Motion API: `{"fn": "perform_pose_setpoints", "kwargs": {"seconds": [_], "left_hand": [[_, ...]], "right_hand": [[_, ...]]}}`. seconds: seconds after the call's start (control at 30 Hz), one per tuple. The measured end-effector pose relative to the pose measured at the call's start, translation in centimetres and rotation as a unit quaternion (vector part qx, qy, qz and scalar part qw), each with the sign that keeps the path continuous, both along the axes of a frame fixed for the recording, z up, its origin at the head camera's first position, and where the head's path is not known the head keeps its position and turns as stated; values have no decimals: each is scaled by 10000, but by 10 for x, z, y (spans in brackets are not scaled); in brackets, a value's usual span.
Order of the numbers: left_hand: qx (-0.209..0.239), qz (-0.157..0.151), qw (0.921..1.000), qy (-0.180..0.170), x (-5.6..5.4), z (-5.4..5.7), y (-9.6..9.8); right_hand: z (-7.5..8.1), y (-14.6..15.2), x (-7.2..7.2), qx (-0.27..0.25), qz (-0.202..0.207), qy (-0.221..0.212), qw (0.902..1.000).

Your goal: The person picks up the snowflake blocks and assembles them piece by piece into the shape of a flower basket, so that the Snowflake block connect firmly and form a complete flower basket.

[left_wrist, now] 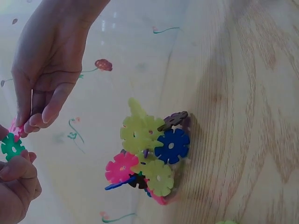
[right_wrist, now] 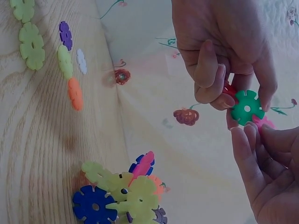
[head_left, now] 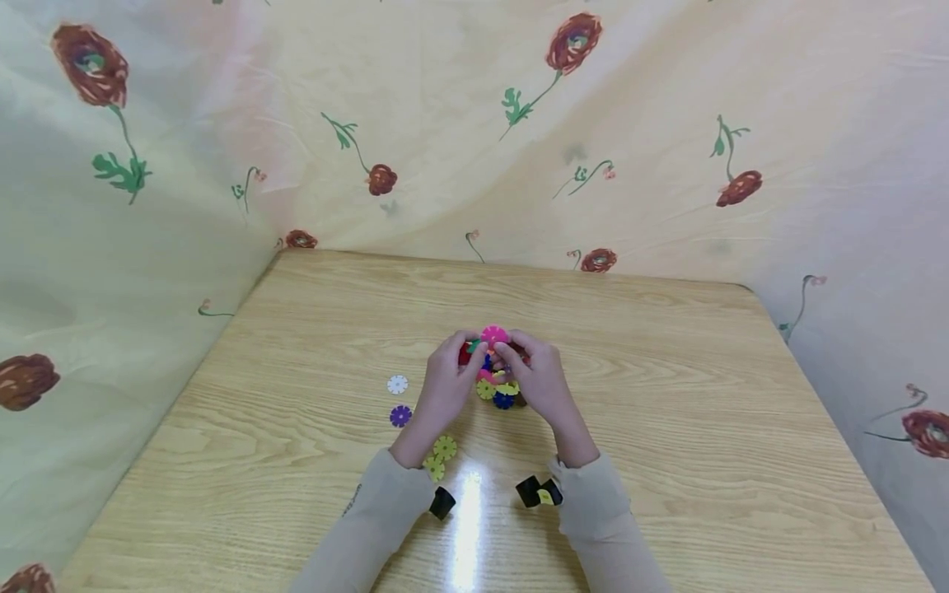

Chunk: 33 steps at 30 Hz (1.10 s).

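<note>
My left hand holds a green notched disc by its edge, with a red disc partly hidden by its fingers. Close beside it, my right hand pinches a pink notched disc. Green and pink meet at their rims; how deeply they interlock I cannot tell. Below the hands, a cluster of joined discs stands on the table, with yellow-green, dark blue and pink discs among them.
Left of the cluster lie a white disc and a purple disc. Two yellow-green discs are near the left forearm. An orange disc shows in the right wrist view. Flowered cloth rises behind the wooden table.
</note>
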<state>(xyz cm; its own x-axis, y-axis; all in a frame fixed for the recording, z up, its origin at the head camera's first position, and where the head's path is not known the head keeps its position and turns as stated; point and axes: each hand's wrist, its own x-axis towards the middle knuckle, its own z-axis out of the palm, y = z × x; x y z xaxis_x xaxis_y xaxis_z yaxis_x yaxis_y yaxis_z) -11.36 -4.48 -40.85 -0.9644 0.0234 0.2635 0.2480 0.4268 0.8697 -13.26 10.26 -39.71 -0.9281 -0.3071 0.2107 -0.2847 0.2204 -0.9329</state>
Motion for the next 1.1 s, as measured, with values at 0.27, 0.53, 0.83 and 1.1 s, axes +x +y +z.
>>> {"fn": "perform_pose_setpoints", "kwargs": {"seconds": [0.27,0.53,0.83,1.1], "left_hand": [[70,-57,9999,127,1,5,2],[246,-102,9996,15,0,7,2],[617,-133,9979,-118,0,8,2],[981,-91,9948,-272,-2,5,0]], "right_hand": [[4,-1,-1,81,-73,44,9999],[4,1,-3,166,-73,149,9997],[9,2,-3,168,-39,4,9999],[13,2,-3,132,-20,-162,9998]]}}
